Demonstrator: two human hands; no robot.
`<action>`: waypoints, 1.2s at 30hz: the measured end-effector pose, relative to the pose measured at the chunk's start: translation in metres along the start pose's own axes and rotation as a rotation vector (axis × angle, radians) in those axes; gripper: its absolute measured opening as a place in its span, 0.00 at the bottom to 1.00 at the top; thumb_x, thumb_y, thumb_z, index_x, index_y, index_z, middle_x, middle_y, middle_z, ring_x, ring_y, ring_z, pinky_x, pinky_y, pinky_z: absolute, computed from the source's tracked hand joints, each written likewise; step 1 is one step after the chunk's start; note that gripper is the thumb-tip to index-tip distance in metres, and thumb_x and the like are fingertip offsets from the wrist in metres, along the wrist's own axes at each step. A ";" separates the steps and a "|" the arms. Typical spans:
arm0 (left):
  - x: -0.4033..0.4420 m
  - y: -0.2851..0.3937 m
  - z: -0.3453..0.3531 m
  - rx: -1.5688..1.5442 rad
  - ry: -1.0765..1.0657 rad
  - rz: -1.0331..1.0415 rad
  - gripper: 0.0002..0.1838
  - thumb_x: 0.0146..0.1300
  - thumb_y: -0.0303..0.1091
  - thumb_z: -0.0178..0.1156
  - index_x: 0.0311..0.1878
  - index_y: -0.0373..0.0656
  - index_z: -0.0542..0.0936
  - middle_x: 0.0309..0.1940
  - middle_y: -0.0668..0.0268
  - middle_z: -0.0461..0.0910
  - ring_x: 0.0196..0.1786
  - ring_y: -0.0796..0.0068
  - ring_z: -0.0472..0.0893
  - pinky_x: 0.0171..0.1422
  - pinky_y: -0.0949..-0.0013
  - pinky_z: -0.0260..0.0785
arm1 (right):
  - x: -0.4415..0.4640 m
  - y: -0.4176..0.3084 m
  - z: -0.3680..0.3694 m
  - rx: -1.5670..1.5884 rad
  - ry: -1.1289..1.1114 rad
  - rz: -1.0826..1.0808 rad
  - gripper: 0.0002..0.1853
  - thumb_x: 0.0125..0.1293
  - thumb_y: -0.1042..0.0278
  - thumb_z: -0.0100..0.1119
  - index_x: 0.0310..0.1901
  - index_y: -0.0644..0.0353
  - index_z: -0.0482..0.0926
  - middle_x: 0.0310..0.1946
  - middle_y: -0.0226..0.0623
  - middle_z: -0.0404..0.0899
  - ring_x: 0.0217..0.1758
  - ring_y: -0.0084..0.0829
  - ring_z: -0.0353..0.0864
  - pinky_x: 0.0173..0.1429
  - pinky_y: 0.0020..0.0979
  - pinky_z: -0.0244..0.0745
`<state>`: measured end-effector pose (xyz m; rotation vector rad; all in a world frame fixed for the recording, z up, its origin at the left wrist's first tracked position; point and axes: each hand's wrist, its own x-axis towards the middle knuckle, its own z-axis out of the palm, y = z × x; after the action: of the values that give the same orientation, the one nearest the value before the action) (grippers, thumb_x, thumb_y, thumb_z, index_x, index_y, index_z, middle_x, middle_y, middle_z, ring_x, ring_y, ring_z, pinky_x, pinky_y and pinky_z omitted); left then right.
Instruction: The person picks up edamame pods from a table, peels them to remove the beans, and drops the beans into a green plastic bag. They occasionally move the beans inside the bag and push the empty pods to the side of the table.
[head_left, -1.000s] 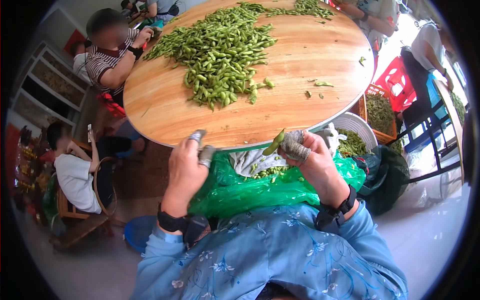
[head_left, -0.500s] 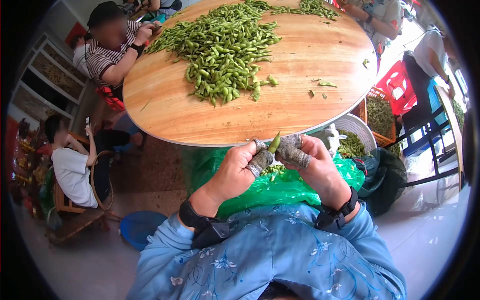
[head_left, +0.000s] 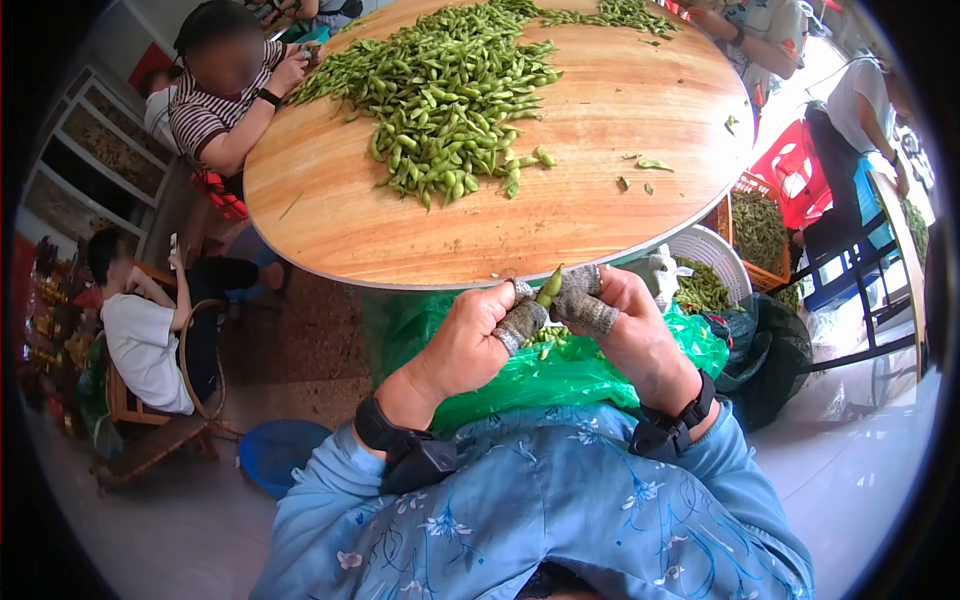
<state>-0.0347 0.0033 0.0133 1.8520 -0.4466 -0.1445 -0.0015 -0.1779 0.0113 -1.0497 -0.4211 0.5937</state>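
Between my two hands, just off the near edge of the round wooden table (head_left: 400, 235), a green soybean pod (head_left: 549, 288) stands nearly upright. My left hand (head_left: 473, 330) is closed, its thumb and fingertip pinching the pod from the left. From the right, my right hand (head_left: 637, 325) grips the same pod with its fingers curled in. Grey cloth sleeves cover the thumbs and some fingers. Below, a green plastic bag (head_left: 500, 385) lies over my lap with loose shelled beans (head_left: 546, 340) in it. A large heap of soybean pods (head_left: 450, 100) covers the table's far middle.
At right stand a white basket of pods (head_left: 708, 280) and an orange crate (head_left: 762, 235). A blue basin (head_left: 282, 455) sits on the floor at left. One person (head_left: 225, 95) works at the table's left; another sits lower left with a phone. A dark chair (head_left: 865, 280) is at right.
Both hands keep their pinch on the pod, almost unmoved. The view has shifted very slightly.
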 end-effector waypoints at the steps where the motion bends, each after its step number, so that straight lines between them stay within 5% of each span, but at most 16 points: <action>1: 0.001 0.000 0.001 -0.001 0.000 0.000 0.12 0.62 0.29 0.48 0.47 0.34 0.71 0.34 0.69 0.76 0.37 0.83 0.72 0.43 0.77 0.65 | 0.001 -0.001 0.002 -0.004 0.014 -0.008 0.09 0.59 0.70 0.54 0.40 0.65 0.74 0.34 0.29 0.77 0.37 0.19 0.74 0.44 0.22 0.68; 3: 0.002 -0.001 0.005 -0.136 0.067 0.018 0.07 0.58 0.25 0.49 0.37 0.34 0.74 0.27 0.67 0.75 0.32 0.83 0.71 0.38 0.76 0.65 | 0.002 0.001 0.003 -0.009 0.030 -0.014 0.09 0.59 0.70 0.54 0.39 0.65 0.74 0.33 0.29 0.77 0.37 0.18 0.73 0.44 0.22 0.68; 15: -0.023 -0.012 -0.037 -0.068 0.069 -0.053 0.08 0.59 0.24 0.50 0.41 0.36 0.73 0.31 0.70 0.75 0.37 0.81 0.72 0.43 0.76 0.65 | 0.011 0.022 -0.005 0.007 0.049 0.062 0.06 0.57 0.70 0.55 0.35 0.61 0.75 0.28 0.23 0.75 0.30 0.14 0.69 0.33 0.18 0.63; 16: -0.030 -0.007 -0.046 0.071 0.172 -0.052 0.11 0.56 0.25 0.52 0.43 0.36 0.72 0.30 0.66 0.75 0.36 0.76 0.74 0.42 0.74 0.65 | 0.008 0.020 -0.008 -0.001 0.069 0.053 0.07 0.57 0.69 0.56 0.35 0.61 0.75 0.27 0.23 0.75 0.29 0.13 0.68 0.32 0.18 0.61; 17: -0.040 0.009 -0.063 0.590 0.126 -0.497 0.16 0.53 0.24 0.54 0.47 0.37 0.71 0.32 0.64 0.74 0.36 0.78 0.74 0.41 0.73 0.64 | 0.006 0.019 -0.009 -0.007 0.091 0.042 0.07 0.57 0.68 0.56 0.35 0.61 0.75 0.27 0.23 0.74 0.28 0.13 0.67 0.31 0.17 0.60; 18: -0.044 0.003 -0.074 1.090 0.123 -0.270 0.21 0.48 0.26 0.58 0.48 0.38 0.70 0.32 0.60 0.74 0.35 0.67 0.74 0.39 0.66 0.64 | 0.005 0.021 -0.009 -0.002 0.095 0.041 0.07 0.57 0.68 0.56 0.35 0.61 0.75 0.27 0.23 0.74 0.28 0.13 0.67 0.31 0.17 0.60; 20: -0.057 -0.004 -0.065 1.280 0.280 -0.190 0.22 0.47 0.29 0.60 0.48 0.38 0.71 0.31 0.61 0.74 0.34 0.59 0.73 0.37 0.62 0.64 | 0.008 0.026 -0.008 -0.066 0.113 0.036 0.10 0.55 0.64 0.58 0.37 0.59 0.74 0.27 0.24 0.76 0.28 0.13 0.70 0.32 0.15 0.62; 23: -0.045 0.015 -0.035 1.001 0.462 -0.004 0.23 0.46 0.34 0.62 0.46 0.38 0.71 0.28 0.61 0.72 0.32 0.63 0.73 0.35 0.65 0.65 | 0.012 0.027 -0.001 -0.086 0.098 0.008 0.10 0.55 0.64 0.58 0.37 0.59 0.75 0.27 0.24 0.76 0.27 0.12 0.69 0.31 0.14 0.61; 26: -0.026 0.022 -0.004 0.722 0.312 0.092 0.18 0.46 0.37 0.63 0.38 0.37 0.71 0.23 0.60 0.71 0.25 0.61 0.72 0.30 0.64 0.65 | 0.010 0.015 0.004 -0.086 0.039 0.019 0.07 0.57 0.70 0.56 0.35 0.63 0.74 0.28 0.24 0.75 0.32 0.15 0.70 0.37 0.19 0.64; 33: -0.008 -0.007 0.013 0.830 0.219 0.232 0.13 0.48 0.29 0.59 0.36 0.35 0.71 0.23 0.53 0.72 0.28 0.52 0.74 0.30 0.60 0.65 | 0.006 0.014 0.001 -0.064 0.089 -0.031 0.10 0.54 0.64 0.60 0.34 0.60 0.76 0.26 0.23 0.75 0.26 0.12 0.67 0.29 0.16 0.59; 36: -0.008 -0.020 0.015 0.572 0.233 0.202 0.12 0.51 0.27 0.57 0.40 0.35 0.72 0.23 0.57 0.74 0.25 0.58 0.74 0.30 0.61 0.65 | 0.004 0.018 -0.002 -0.081 0.047 -0.056 0.06 0.59 0.72 0.54 0.36 0.65 0.74 0.30 0.28 0.76 0.34 0.17 0.72 0.41 0.21 0.67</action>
<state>-0.0423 -0.0019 -0.0114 2.3295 -0.5454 0.3703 -0.0015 -0.1700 -0.0059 -1.1238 -0.4353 0.5041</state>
